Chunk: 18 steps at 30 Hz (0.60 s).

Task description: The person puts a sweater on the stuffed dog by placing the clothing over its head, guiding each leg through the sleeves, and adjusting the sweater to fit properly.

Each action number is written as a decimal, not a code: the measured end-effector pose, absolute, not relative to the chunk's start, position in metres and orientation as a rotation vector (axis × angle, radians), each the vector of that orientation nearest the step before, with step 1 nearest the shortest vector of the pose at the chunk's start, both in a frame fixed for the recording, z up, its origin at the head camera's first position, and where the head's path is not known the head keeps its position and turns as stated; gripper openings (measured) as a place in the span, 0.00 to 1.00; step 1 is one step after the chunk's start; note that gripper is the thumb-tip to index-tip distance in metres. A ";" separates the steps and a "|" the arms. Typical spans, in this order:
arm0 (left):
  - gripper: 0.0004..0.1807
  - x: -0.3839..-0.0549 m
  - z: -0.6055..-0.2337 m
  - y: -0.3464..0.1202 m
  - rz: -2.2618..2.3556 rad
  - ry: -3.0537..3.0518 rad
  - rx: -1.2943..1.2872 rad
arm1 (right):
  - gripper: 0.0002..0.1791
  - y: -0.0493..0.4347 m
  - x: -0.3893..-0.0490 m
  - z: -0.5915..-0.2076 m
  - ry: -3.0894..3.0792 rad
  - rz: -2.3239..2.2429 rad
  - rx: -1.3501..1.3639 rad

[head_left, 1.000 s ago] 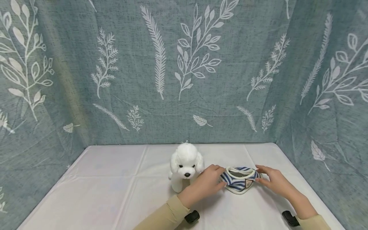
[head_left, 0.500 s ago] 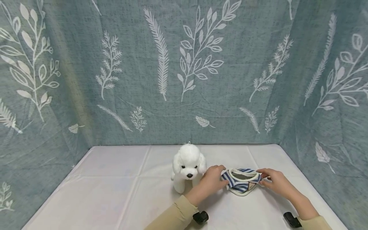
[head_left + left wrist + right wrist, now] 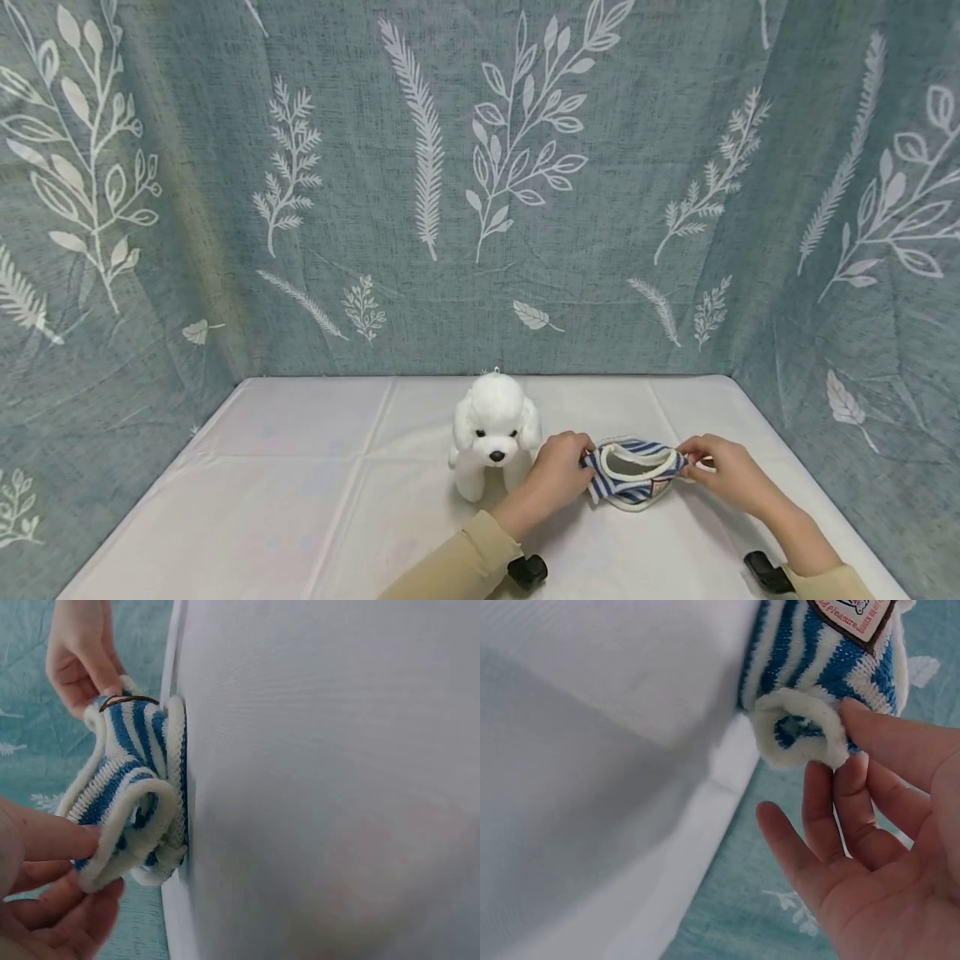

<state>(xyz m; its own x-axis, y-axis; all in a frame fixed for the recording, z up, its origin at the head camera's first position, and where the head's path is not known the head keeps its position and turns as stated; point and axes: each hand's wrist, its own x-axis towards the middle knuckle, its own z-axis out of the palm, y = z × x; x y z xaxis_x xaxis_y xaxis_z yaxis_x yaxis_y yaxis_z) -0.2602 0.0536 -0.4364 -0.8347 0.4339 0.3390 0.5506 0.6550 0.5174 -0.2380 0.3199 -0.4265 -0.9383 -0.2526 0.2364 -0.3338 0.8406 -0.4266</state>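
A small blue-and-white striped knit sweater (image 3: 628, 490) stands on the white cloth, its neck opening facing up. My left hand (image 3: 557, 468) pinches its left side; in the left wrist view thumb and fingers grip the white-edged armhole (image 3: 107, 844). At the opposite side, my right hand (image 3: 722, 467) pinches the knit beside the other armhole (image 3: 766, 739), with one finger standing apart. A brown-edged patch (image 3: 861, 613) with lettering is sewn on the front. Just left of my left hand sits a white plush poodle (image 3: 497, 429), facing me.
White cloth (image 3: 285, 500) covers the table. Grey-green curtains (image 3: 330, 192) with white leaf prints enclose the back and both sides. Black wrist devices (image 3: 528, 572) hang below both forearms, and beige sleeves (image 3: 461, 562) cover the arms.
Both hands have closed their fingers on the sweater's sides, where they first only flanked it. Its neck opening has widened and tipped more toward me. The plush poodle stays in place.
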 end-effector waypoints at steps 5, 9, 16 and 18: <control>0.08 -0.253 -0.431 0.050 -0.872 -2.515 -0.920 | 0.06 0.320 -0.231 -0.416 -2.815 0.713 0.443; 0.08 -0.245 -0.421 0.047 -0.827 -2.416 -0.961 | 0.06 0.319 -0.225 -0.406 -2.763 0.745 0.465; 0.07 -0.229 -0.395 0.035 -0.778 -2.293 -1.010 | 0.07 0.315 -0.217 -0.390 -2.650 0.758 0.567; 0.07 -0.225 -0.387 0.029 -0.781 -2.270 -1.021 | 0.09 0.313 -0.216 -0.387 -2.613 0.729 0.604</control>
<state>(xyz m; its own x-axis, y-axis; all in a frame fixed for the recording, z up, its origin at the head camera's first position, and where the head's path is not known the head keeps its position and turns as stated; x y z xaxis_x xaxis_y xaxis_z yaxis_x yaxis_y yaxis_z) -0.2249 0.0292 -0.3871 -0.5763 0.4818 0.6600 0.7860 0.5479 0.2863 -0.2156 0.3132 -0.3868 -0.8435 -0.3025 0.4439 -0.4886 0.7754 -0.4000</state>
